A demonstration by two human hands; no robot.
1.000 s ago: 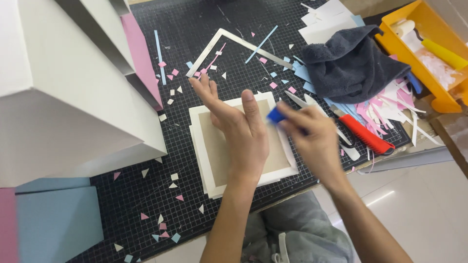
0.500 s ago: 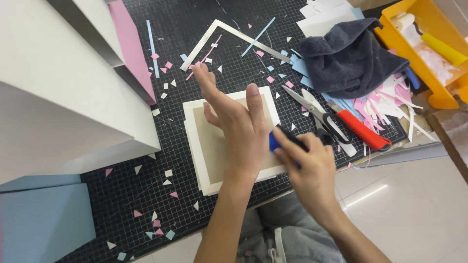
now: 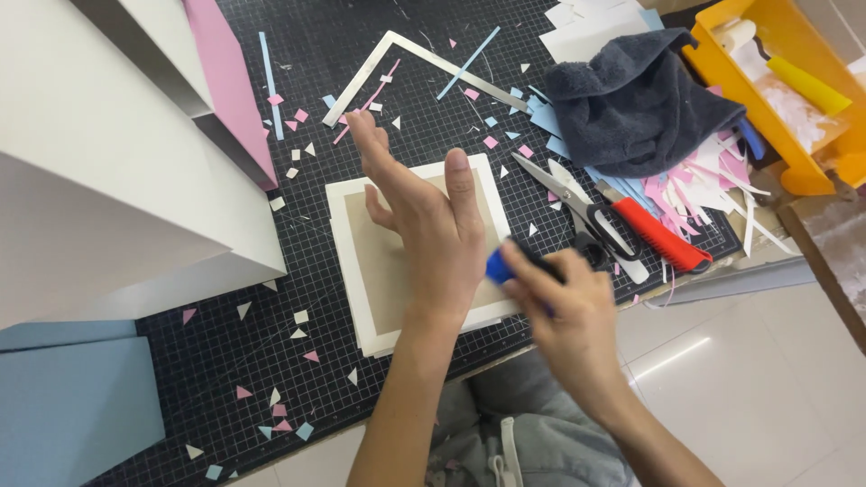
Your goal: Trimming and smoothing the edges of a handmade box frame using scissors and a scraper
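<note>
Right hand (image 3: 568, 311): lower centre-right of the frame, fingers curled tight round a small blue tool (image 3: 499, 266); only its blue end showed, at the lower right edge of the card.

Left hand (image 3: 424, 221): centre of the frame, flat, fingers spread, gripping nothing; palm pressed down on the card, index finger reaching past its upper edge.

White card (image 3: 347, 261): square, with a tan panel (image 3: 379, 280) laid inside its border; lay on the black gridded cutting mat (image 3: 225, 352), directly under the left hand and just left of the right hand's tool.

Scissors (image 3: 577, 203): black-handled, on the mat just above the right hand, apart from it.

Red-handled cutter (image 3: 654, 234): beside the scissors, to the right.

Grey cloth (image 3: 636, 104): bunched, upper right.

Yellow tray (image 3: 767, 117): far upper right.

Metal square (image 3: 397, 59): upper centre, above the left fingertips.

Paper scraps (image 3: 280, 406): pink, blue and white, scattered across the mat.

White boxes (image 3: 108, 180): left side of the frame.
</note>
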